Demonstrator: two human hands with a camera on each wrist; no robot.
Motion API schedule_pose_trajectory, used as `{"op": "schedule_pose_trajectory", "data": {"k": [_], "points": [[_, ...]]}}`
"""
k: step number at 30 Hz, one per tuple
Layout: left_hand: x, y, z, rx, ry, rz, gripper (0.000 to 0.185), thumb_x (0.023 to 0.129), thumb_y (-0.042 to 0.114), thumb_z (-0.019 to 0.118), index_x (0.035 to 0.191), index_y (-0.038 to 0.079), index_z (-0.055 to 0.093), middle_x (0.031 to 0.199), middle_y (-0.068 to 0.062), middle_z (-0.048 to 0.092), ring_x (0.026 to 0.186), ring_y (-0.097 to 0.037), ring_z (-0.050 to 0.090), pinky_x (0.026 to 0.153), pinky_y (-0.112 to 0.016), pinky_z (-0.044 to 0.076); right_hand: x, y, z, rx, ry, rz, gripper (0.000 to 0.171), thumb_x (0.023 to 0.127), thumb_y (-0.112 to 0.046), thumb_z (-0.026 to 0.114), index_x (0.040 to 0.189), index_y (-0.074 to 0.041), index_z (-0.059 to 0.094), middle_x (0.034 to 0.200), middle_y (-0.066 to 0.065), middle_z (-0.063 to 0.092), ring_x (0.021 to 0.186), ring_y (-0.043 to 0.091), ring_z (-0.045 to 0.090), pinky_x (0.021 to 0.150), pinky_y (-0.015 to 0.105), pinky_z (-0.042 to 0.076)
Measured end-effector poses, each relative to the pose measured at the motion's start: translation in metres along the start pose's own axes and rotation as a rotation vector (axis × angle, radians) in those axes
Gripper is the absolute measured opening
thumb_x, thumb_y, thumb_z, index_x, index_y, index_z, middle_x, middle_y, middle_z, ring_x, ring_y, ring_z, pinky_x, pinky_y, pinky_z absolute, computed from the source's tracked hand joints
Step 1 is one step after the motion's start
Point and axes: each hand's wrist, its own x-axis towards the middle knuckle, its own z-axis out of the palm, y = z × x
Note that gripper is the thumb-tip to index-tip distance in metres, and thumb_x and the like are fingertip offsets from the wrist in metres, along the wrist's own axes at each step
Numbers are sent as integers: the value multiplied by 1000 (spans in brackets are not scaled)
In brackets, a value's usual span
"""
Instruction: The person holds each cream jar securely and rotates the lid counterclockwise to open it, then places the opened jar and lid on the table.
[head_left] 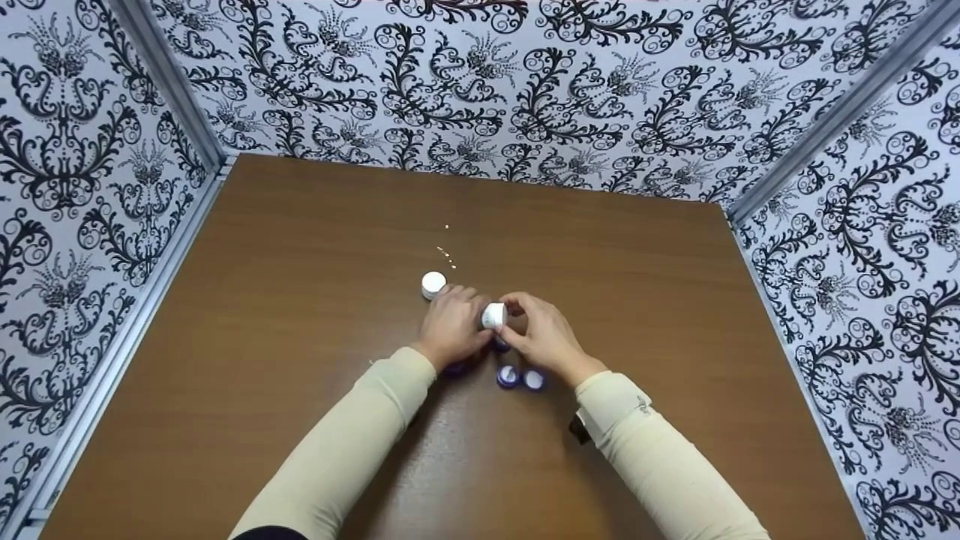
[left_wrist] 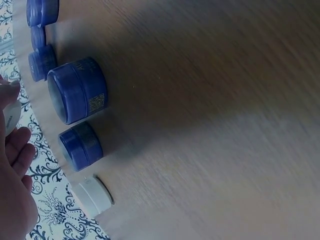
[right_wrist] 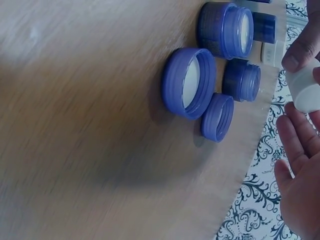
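Observation:
My left hand (head_left: 454,326) and right hand (head_left: 544,330) meet above the middle of the table, both holding one small white jar (head_left: 493,316) between them. In the right wrist view the thumb of the left hand presses one side of this white jar (right_wrist: 304,89), and fingers of the right hand reach its other end. Below the hands, a large blue jar (left_wrist: 80,90) and a smaller blue jar (left_wrist: 82,145) stand upright. Another white jar (head_left: 433,283) stands just beyond the left hand's fingers.
Two blue screw lids, one large (right_wrist: 189,84) and one small (right_wrist: 217,117), lie with their inner sides up near the right hand. An uncovered small blue jar (right_wrist: 241,80) stands beside them. Small pale specks (head_left: 446,255) dot the brown tabletop (head_left: 322,247), and patterned walls (head_left: 480,82) enclose it.

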Motion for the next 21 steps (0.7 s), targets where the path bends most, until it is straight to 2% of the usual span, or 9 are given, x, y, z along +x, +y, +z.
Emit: {"op": "schedule_pose_trajectory", "data": {"k": [8, 15, 21], "points": [[0, 0, -2, 0, -2, -1, 37, 72, 35, 82, 96, 9, 71, 91, -5, 67, 90, -27, 62, 91, -43, 45, 1, -2, -1, 22, -5, -28, 39, 86, -25, 75, 121, -12, 62, 108, 2, 67, 102, 26, 64, 87, 42, 48], [1, -1, -2, -3, -14, 8, 35, 73, 34, 81, 94, 8, 71, 92, -5, 67, 90, -27, 61, 91, -43, 44, 1, -1, -1, 29, -4, -12, 35, 92, -30, 71, 121, -12, 62, 110, 1, 67, 103, 23, 64, 88, 41, 48], [0, 0, -2, 25, -33, -4, 36, 73, 36, 81, 95, 9, 72, 92, -4, 67, 91, -26, 61, 92, -42, 44, 0, 0, 0, 9, -1, -13, 41, 91, -30, 73, 124, -8, 61, 109, 4, 67, 102, 24, 64, 88, 41, 48]]}}
